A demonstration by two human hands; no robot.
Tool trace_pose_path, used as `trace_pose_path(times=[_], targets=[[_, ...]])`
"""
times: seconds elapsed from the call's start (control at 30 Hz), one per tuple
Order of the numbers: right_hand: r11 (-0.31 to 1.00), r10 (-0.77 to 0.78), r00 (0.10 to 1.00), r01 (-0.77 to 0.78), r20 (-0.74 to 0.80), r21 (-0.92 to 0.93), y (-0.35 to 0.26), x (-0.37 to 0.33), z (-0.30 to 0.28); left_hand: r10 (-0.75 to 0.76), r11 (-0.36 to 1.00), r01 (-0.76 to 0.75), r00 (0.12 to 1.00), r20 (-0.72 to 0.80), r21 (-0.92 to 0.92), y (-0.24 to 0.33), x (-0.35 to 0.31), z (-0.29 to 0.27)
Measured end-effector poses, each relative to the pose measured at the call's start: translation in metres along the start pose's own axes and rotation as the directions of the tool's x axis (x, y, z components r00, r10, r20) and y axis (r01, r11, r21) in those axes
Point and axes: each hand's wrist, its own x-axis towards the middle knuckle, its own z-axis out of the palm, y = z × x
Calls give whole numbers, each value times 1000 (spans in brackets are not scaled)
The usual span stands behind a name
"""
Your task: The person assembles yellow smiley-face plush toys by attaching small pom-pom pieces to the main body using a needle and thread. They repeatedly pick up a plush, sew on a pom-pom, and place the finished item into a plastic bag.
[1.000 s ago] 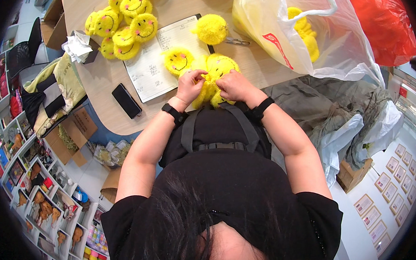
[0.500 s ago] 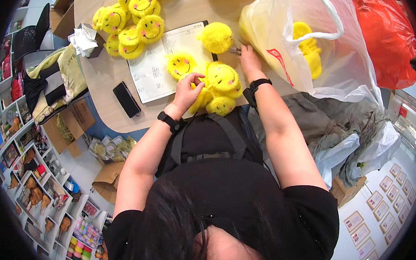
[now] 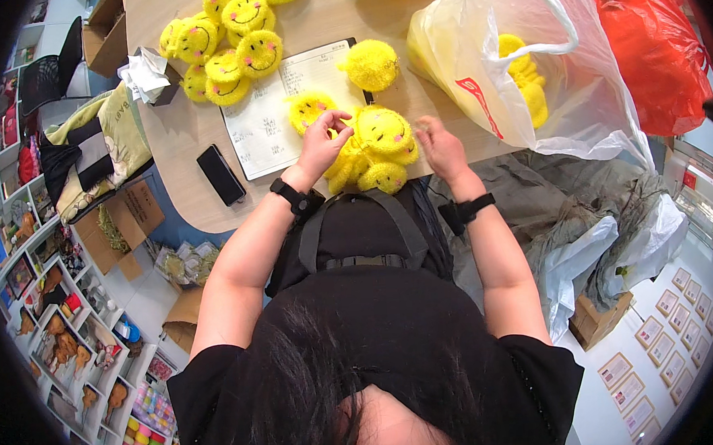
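A cluster of fuzzy yellow smiley plush balls (image 3: pixel 384 132) lies at the table's near edge, between my two hands. My left hand (image 3: pixel 324 146) reaches over its left side, thumb and fingers drawn together in a pinch; anything thin between them is too small to make out. To the right of the cluster, my right hand (image 3: pixel 444 149) is raised with curled fingers and slightly blurred tips; what they hold, if anything, is hidden. Partly behind my left hand lies another smiley plush face (image 3: pixel 310 108). A round yellow plush ball (image 3: pixel 371 65) sits farther back.
Under the plush lies an open notebook (image 3: pixel 260 147) with handwriting. A black phone (image 3: pixel 220 175) rests to its left. More smiley plush balls (image 3: pixel 249 14) are piled at the back left, near a tissue box (image 3: pixel 146 76). A white plastic bag (image 3: pixel 468 47) and a red bag (image 3: pixel 646 54) stand right.
My right hand has drawn back toward me from beside the round plush ball. The small metallic thing at its fingertips no longer shows there. My left hand has shifted slightly, still pinching.
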Motion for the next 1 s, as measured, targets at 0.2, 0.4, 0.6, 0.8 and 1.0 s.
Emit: trace_pose_path(times=[0.2,0.4,0.6,0.8,1.0], targets=[[892,-158,962,236,223,-385,-85,12,9,73,997,-73,997,1,11,11,1,1],[883,-187,958,261,219,-389,-95,28,30,32,999,-32,999,35,-5,13,-6,-1],[925,-88,959,180,271,-334,-87,28,26,15,993,-12,999,29,-117,10,-8,-10],[835,-328,880,440,344,-331,-55,20,49,-38,915,-19,990,-134,-402,4,-14,-51],[754,-292,786,539,545,-375,-50,24,65,-50,908,-39,978,-201,-418,-10,-15,-82]])
